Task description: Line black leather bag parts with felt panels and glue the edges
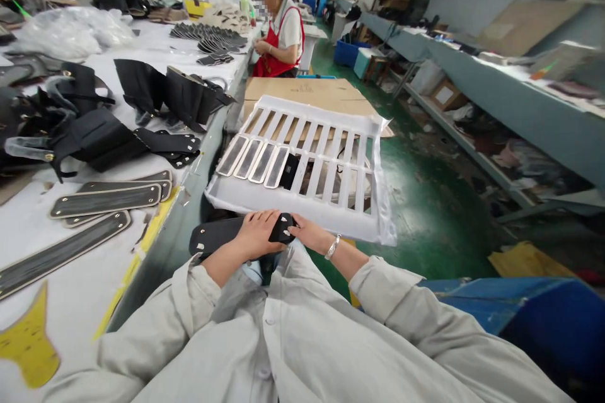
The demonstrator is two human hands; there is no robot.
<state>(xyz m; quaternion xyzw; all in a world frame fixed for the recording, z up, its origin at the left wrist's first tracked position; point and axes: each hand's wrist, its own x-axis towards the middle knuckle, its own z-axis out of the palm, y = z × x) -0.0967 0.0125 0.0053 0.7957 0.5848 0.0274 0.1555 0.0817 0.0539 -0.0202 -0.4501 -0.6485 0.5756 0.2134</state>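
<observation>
Close to my body I hold a black, round-ended strap piece [217, 234] with small metal fittings near its ends. My left hand [256, 234] lies across it with the fingers wrapped over its top. At its right end, the fingers of my right hand [309, 233] pinch the edge beside the fittings. Just beyond my hands is a white slotted tray [331, 221]. Several pale-rimmed, dark strips [258, 162] fill slots at its left, and a black piece [289, 171] sits beside them.
On the table [155, 251] at left lie long pale-edged black straps [106, 200], a heap of black pieces [101, 135] and a yellow scrap [33, 337]. Cardboard [307, 93] lies under the tray's far side. A co-worker in a red apron [281, 43] sits ahead. A blue container [520, 308] stands right.
</observation>
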